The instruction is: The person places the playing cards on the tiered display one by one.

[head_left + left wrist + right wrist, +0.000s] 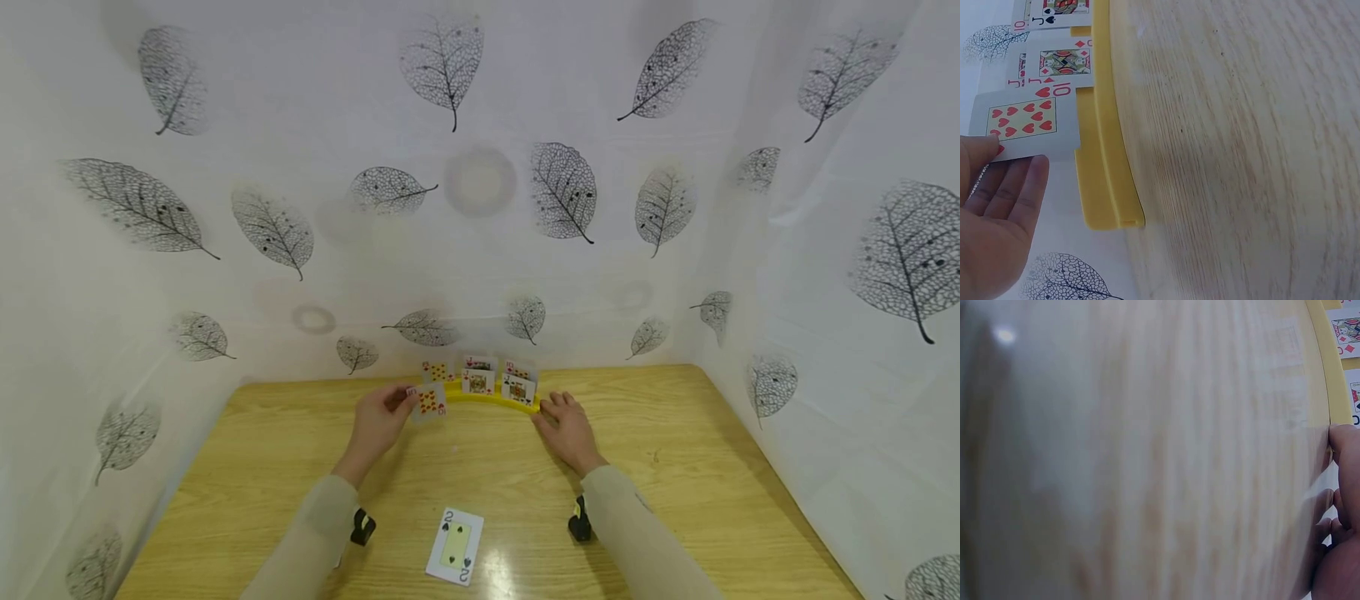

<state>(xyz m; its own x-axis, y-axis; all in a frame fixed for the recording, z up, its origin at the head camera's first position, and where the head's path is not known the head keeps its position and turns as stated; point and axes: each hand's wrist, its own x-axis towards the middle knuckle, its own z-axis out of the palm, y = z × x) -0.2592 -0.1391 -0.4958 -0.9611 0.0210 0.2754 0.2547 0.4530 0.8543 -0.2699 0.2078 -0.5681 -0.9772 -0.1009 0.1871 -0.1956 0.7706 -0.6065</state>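
A ten of hearts [428, 402] is pinched between the thumb and fingers of my left hand [379, 422]. It stands upright at the left part of a curved yellow card holder [1105, 125]; whether its lower edge is in a slot I cannot tell. To its right, the holder bears a jack of diamonds [1065, 62] and a jack of spades [517, 390]. More cards rise behind them, among them a red-pip card [437, 369] behind the ten of hearts. My right hand [568, 431] rests on the table, its thumb touching the holder's right end.
A two of spades [455, 546] lies face up near the front of the wooden table [645, 517]. A white leaf-patterned cloth [480, 275] hangs behind the table and along its sides. Black straps [580, 521] are at both wrists.
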